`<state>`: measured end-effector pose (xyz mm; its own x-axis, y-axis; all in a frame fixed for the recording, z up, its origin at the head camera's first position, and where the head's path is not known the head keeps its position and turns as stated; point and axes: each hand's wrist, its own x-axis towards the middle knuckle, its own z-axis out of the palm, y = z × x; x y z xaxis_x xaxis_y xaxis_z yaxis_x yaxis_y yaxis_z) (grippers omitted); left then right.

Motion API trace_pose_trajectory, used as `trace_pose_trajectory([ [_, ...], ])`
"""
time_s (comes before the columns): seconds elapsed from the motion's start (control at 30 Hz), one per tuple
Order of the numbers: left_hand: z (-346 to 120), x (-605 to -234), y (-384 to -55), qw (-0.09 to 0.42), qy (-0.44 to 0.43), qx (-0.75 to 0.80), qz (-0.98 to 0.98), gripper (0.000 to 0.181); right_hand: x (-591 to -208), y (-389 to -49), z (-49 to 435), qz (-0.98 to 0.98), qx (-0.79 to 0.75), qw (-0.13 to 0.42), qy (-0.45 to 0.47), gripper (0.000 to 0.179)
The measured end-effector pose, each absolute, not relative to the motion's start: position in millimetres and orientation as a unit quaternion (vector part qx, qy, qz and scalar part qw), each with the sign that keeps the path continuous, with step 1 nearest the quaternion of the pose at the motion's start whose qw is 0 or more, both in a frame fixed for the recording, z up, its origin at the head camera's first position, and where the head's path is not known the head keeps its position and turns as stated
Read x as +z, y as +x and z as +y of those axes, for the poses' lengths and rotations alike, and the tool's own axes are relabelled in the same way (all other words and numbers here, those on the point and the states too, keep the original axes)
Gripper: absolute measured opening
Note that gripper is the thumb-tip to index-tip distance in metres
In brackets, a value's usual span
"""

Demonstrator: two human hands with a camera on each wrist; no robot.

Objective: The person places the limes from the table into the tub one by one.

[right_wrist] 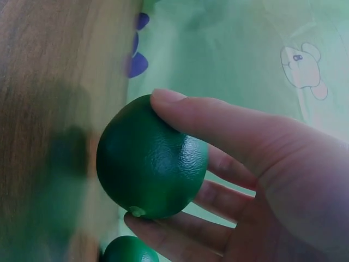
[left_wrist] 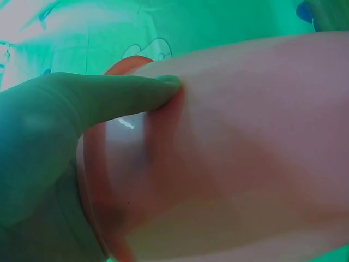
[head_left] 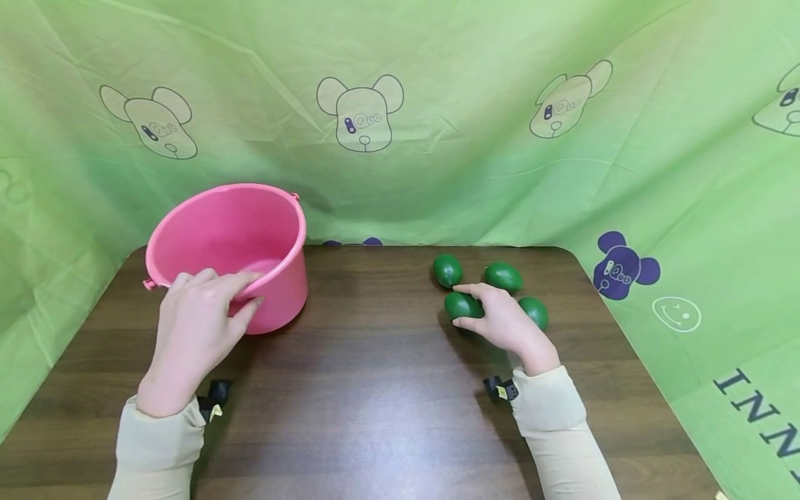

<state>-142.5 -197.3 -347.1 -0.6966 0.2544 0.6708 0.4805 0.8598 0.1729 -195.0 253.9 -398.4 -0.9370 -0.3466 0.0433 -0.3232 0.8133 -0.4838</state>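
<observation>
The left hand (head_left: 196,323) grips the near rim of a pink bucket (head_left: 289,292), its thumb pressing the outer wall just under the edge and its other fingers curled over the lip. The bucket stands at the back left of a brown wooden counter (head_left: 375,389), its mouth facing up, with a small lug on either side of the rim.

Well apart from it, toward the back right, the right hand (head_left: 509,323) holds a dark green lime (head_left: 461,305) between thumb and fingers, spread about as wide as the fruit. Whether this lime touches the counter is hard to tell.

Three more limes lie close by: one (head_left: 446,270) just behind the held lime, another (head_left: 503,276) behind the hand, and a third (head_left: 534,312) to the right, partly hidden by the hand.

Both arms wear pale sleeves (head_left: 556,410), and a small black device (head_left: 500,389) sits at each wrist. A green curtain (head_left: 437,187) printed with cartoon animal heads hangs behind the counter and along its sides.
</observation>
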Motion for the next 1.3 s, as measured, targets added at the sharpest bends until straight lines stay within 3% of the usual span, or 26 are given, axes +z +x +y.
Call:
trace_pose_trajectory([
  [0.33, -188, -347, -140, 0.326, -0.239, -0.175, -0.898, 0.025, -396, -196, 257, 0.95, -0.263, -0.006, -0.167, 0.064],
  [0.53, -183, -345, -138, 0.32, -0.256, -0.183, -0.894, 0.029, -395, -196, 256, 0.951, -0.264, -0.028, -0.158, 0.066],
  [0.97, -172, -343, -133, 0.316, -0.29, -0.193, -0.883, 0.027, -392, -196, 253, 0.928, -0.289, -0.137, -0.189, 0.063],
  [1.3, -158, -349, -134, 0.311, -0.332, -0.206, -0.866, 0.023, -391, -197, 253, 0.919, -0.296, -0.169, -0.197, 0.063],
])
